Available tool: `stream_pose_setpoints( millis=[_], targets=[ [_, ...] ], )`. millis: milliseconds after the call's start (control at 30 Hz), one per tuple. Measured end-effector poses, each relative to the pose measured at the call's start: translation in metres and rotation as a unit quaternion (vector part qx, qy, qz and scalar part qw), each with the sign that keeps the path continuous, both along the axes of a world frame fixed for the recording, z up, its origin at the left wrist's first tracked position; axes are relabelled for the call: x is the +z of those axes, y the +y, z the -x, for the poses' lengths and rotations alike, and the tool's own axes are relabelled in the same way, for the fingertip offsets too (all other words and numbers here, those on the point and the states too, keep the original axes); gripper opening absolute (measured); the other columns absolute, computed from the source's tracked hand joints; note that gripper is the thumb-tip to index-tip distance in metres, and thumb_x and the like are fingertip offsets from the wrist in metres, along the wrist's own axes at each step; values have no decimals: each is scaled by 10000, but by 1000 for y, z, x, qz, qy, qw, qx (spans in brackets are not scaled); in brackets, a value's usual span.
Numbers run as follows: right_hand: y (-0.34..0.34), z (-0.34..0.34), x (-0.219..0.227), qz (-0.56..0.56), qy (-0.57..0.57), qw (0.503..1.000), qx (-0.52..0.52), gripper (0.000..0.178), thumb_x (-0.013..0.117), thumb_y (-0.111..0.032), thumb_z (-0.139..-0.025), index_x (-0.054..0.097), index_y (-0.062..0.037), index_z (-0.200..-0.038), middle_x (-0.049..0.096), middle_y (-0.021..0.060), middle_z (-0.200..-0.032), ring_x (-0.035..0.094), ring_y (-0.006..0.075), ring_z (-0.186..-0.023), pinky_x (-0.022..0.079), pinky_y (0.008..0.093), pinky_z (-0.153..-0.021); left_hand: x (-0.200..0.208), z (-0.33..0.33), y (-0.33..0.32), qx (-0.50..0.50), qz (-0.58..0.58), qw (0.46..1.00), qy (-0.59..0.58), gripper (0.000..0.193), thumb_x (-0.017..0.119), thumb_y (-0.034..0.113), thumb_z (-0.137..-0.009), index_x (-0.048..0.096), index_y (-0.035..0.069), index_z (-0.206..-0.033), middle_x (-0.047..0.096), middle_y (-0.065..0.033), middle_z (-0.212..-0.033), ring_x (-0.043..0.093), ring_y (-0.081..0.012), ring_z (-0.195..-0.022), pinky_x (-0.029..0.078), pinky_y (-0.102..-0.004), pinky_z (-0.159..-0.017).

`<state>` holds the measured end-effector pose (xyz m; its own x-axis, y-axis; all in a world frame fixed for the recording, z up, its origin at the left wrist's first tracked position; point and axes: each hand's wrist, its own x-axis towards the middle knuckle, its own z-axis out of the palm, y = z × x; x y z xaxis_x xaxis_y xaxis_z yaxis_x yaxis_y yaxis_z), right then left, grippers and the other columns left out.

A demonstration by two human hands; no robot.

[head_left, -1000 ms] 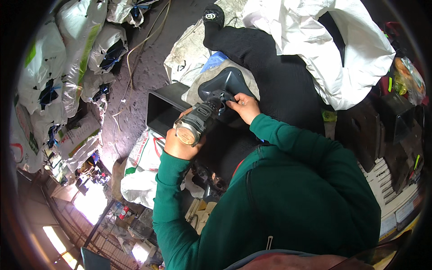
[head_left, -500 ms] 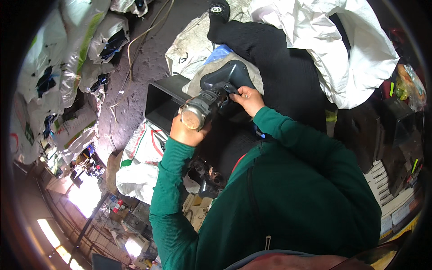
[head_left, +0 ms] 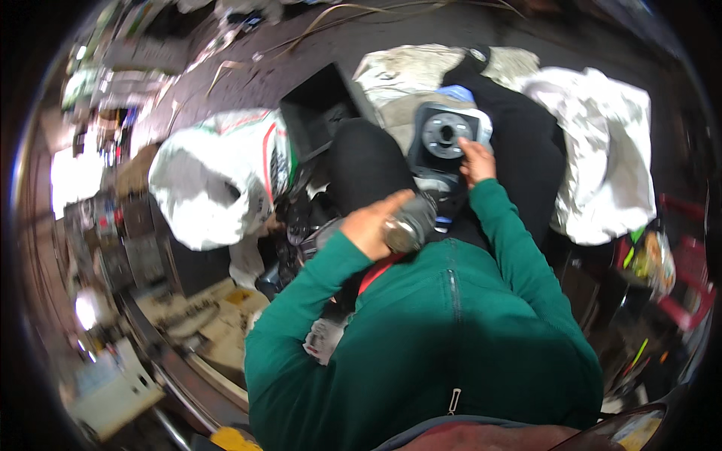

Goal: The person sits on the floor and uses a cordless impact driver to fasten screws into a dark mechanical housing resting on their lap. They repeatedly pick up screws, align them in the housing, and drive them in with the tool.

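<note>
My left hand [head_left: 376, 225] is wrapped round a stubby grey cylindrical tool with a metal-looking end [head_left: 410, 225], held close to my lap; motion blur hides its exact kind. At the upper middle, a dark square plastic part [head_left: 423, 161] carries a round grey disc [head_left: 436, 135] with a hole in its centre. My right hand [head_left: 478, 161] pinches this part at the disc's right edge, and its fingertips partly cover the rim. The part lies over a beige cloth [head_left: 398, 113] between my black-trousered legs.
An open black box [head_left: 320, 109] stands left of my knee, beside a white sack [head_left: 203, 173]. Another white sack [head_left: 602, 143] lies along my right leg. Dark parts [head_left: 297, 225] are heaped below the left knee. Cables [head_left: 316, 26] run over the far floor.
The tool has been drawn away from the plastic part, back toward my lap. The part now shows its round disc face. The whole view has swung, shifting the surroundings.
</note>
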<state>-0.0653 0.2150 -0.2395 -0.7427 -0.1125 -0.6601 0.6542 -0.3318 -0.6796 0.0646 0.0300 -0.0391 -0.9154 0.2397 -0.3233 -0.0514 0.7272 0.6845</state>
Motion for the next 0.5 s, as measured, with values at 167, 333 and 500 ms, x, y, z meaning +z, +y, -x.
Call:
stream_pose_setpoints(
  millis=[167,333,500],
  targets=[
    [-11,9,53,-8,156,985,80,171,711,-239,-830,608,-101,-828,416,-94,-587,310,11,-439,225,192,-392,-35,-78,-12,27,46,992,-114,834,685,150,-656,347,215,-1415,531,-150,-1246,513,-339,-1115,370,-477,-975],
    [-85,5,130,-6,332,901,279,120,712,-154,-829,628,-74,-856,509,-91,-640,377,-17,-515,267,173,-446,-52,-99,-88,409,-198,883,116,962,744,269,-762,130,67,-1474,315,-223,-1447,306,-318,-1351,338,-433,-1025],
    [-161,-36,171,-3,433,764,479,194,721,-155,-811,631,-3,-893,598,-9,-744,510,48,-688,424,219,-613,-90,-94,-146,513,-448,722,125,755,701,162,-816,258,41,-1415,462,-173,-1340,488,-260,-1171,466,-363,-870]
  ],
)
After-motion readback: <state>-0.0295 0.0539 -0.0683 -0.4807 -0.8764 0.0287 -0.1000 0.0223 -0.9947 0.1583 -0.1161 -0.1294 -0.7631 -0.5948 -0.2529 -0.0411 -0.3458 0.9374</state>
